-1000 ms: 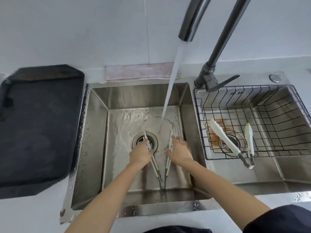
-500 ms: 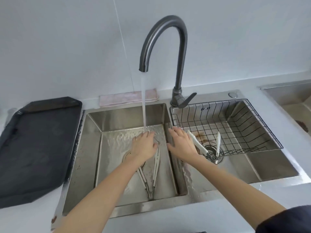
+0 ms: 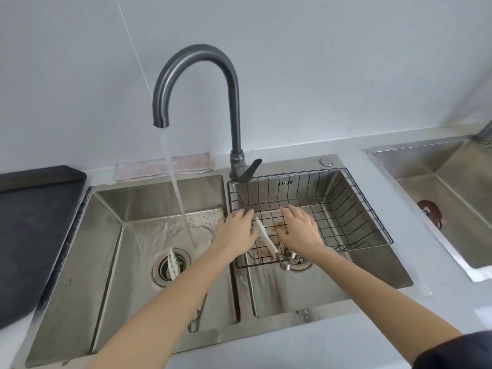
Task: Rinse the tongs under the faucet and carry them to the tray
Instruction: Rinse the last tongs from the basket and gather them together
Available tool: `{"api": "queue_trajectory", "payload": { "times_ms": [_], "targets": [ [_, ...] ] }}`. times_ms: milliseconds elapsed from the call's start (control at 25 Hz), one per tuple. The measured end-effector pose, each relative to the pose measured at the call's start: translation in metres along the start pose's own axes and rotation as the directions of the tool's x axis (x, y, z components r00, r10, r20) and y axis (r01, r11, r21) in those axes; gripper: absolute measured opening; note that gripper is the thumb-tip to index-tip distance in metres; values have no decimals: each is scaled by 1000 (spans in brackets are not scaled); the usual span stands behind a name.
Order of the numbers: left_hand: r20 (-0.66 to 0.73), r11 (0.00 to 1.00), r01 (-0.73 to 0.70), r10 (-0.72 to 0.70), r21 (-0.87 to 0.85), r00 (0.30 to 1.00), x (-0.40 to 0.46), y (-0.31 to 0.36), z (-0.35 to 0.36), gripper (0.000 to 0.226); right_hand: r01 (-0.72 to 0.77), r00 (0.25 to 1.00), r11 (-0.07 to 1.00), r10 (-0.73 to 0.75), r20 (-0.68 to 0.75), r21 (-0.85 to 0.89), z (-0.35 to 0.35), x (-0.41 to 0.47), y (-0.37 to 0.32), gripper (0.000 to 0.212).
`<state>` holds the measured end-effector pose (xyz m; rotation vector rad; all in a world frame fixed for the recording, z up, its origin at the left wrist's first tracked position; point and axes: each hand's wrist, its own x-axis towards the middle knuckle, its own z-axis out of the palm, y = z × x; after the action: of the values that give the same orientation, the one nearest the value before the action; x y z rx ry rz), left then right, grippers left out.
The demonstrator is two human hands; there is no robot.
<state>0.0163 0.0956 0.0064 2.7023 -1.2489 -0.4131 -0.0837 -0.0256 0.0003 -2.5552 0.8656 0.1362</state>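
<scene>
A dark tray [image 3: 34, 235] is lying on the surface [image 3: 266, 350] at the far left, with nothing showing in it. Just right of it, the left basin [image 3: 111, 262] is taking water [image 3: 178, 193] that is running from the faucet [image 3: 199, 75] and striking the floor beside the drain [image 3: 171, 267]. One pair of tongs [image 3: 173, 265] is lying in this basin, its white tips resting over the drain and its metal hinge end showing near the front wall, the middle being hidden under the left forearm. A folded cloth [image 3: 165, 166] is lying behind the basin against the wall. The left hand [image 3: 235, 231] is hovering over the divider between the basins, fingers spread and gripping nothing. In the right basin [image 3: 372, 270] a wire basket [image 3: 346, 203] is sitting, and a second pair of tongs [image 3: 266, 239] is lying inside it, slanting toward the basket's front edge. The right hand [image 3: 299, 230] is reaching into the basket just beside those tongs, fingers open; whether it is touching them cannot be told. A separate sink [image 3: 447, 198] is showing at the far right.
</scene>
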Motion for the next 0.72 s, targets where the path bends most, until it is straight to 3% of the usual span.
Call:
{"api": "queue_trajectory", "payload": {
  "times_ms": [200, 480, 720],
  "targets": [
    [139, 998, 45, -38, -43, 990, 8, 31, 19, 55, -117, 979, 993, 118, 166, -12, 2, 8, 30, 59],
    [332, 913, 289, -188, -286, 924, 20, 44, 35, 51, -297, 915, 936, 223, 336, 188, 13, 26, 42, 51],
    [371, 798, 399, -239, -452, 898, 20, 46, 32, 46, -310, 926, 914, 227, 303, 263, 17, 28, 39, 51]
  ]
}}
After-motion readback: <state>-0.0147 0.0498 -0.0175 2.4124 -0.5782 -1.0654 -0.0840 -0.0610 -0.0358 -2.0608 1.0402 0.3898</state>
